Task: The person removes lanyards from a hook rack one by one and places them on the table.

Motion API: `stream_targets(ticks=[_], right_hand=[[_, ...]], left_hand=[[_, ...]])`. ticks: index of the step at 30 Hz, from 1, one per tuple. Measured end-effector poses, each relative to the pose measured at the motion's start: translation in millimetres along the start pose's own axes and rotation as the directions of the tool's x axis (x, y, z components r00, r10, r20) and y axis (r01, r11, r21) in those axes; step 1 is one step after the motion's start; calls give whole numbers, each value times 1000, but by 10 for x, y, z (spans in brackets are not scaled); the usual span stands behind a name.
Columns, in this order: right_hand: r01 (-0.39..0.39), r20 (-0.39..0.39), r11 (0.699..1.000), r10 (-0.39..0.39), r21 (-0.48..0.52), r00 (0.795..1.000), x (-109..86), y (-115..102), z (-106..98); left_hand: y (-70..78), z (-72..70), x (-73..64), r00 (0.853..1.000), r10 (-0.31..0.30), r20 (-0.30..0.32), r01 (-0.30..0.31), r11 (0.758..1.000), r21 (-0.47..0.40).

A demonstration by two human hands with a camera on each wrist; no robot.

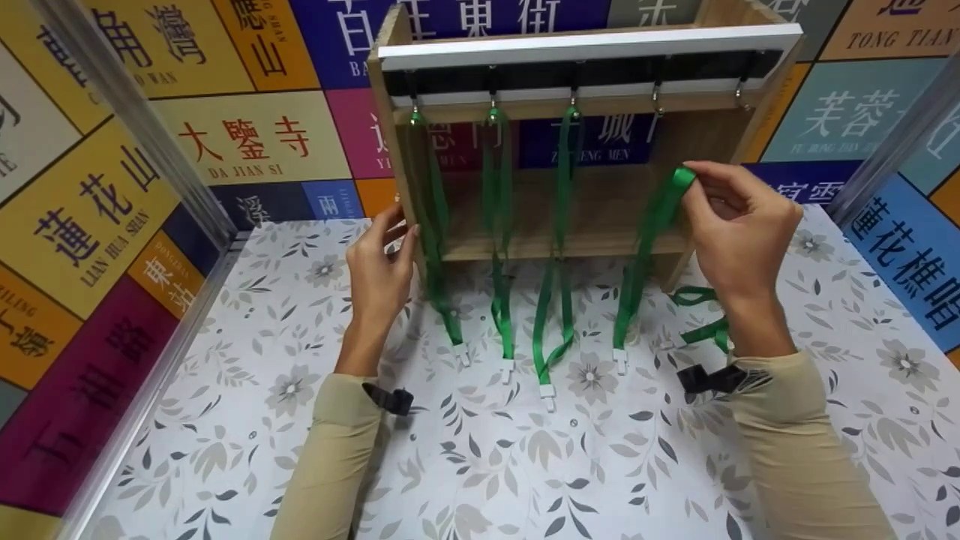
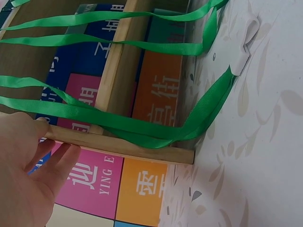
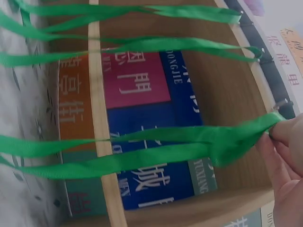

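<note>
Right hand [image 1: 742, 225]: pinches the top loop of a green lanyard [image 1: 649, 232], right of centre frame; long axis runs steeply down, slightly left, to a white clip [image 1: 620, 361] over the tabletop [image 1: 420, 495].
Fourth hook [image 1: 657, 97]: bare, above and left of this, the nearer hand.
Left hand [image 1: 379, 266]: centre-left, grips the wooden rack [image 1: 600, 244] by its side.
Beyond: three hung lanyards [image 1: 453, 328]; fifth hook [image 1: 741, 94], bare, upper right.

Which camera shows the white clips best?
The head view, because it shows four white clips at the ends of green ribbons. The left wrist view shows one, close up; the right wrist view shows none.
</note>
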State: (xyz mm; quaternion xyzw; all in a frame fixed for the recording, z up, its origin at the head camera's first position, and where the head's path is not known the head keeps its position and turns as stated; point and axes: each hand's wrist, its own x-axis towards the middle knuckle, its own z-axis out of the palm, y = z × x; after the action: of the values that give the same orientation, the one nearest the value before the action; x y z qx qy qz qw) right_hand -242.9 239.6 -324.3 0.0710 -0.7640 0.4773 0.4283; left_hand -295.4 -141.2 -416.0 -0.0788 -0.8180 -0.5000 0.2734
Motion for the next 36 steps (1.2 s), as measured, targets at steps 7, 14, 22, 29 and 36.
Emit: stream_targets(ticks=[7,14,22,29,36], right_hand=[[82,19,996,-82,-41,996,78,118,-125],[169,225,985,-157,-38,962,-26,323,-239],[114,455,992,-130,63,881,-226,395,-354],[-62,731,997,69,-36,679,-325,631,-482],[-22,794,963,235,-269,561,-320,950,-455]], left_hand=[[-11,-1,1,1000,5,-5,-5,1000,23],[-11,0,-2,1000,9,-6,-9,1000,10],[-8,-2,3,1000,2,0,-2,1000,0],[-11,0,9,1000,8,-2,-8,1000,16],[-6,-3,4,1000,3,-1,-3,1000,27]])
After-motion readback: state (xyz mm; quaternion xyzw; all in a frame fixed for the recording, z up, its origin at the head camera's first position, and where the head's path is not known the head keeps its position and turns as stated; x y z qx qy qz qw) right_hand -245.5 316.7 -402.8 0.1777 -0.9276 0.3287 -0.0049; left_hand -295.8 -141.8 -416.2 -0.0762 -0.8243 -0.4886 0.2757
